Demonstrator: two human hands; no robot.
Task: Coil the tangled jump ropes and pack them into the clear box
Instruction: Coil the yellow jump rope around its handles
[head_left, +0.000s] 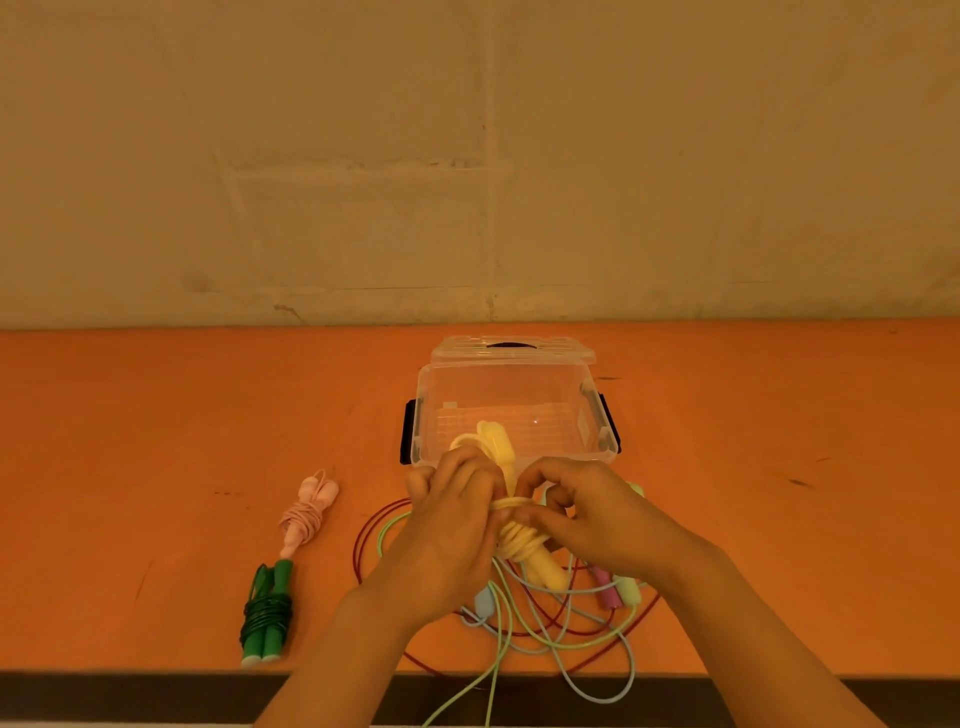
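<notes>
Both hands worked just above the orange desk (156, 426), near the middle of its near edge. The left hand (452, 525) had its fingers curled round the yellow jump rope (519, 540), and the right hand (587, 514) pinched a turn of that rope's cord between thumb and fingertips — the cord lay wound in several loops round the yellow handles. The clear box (511, 410) stood open just beyond the hands, toward the far edge, its lid (511, 349) lying behind it and black latches on its two sides. Under the hands lay a loose tangle (545, 623) of light green, pale blue and dark red cords with a pink handle and a pale green one showing; some cords hung over the near edge. Toward the left, well apart from the tangle, two coiled ropes lay on the desk — a pink rope (306, 512) and, nearer the near edge and touching its tip, a green rope (266, 613).
</notes>
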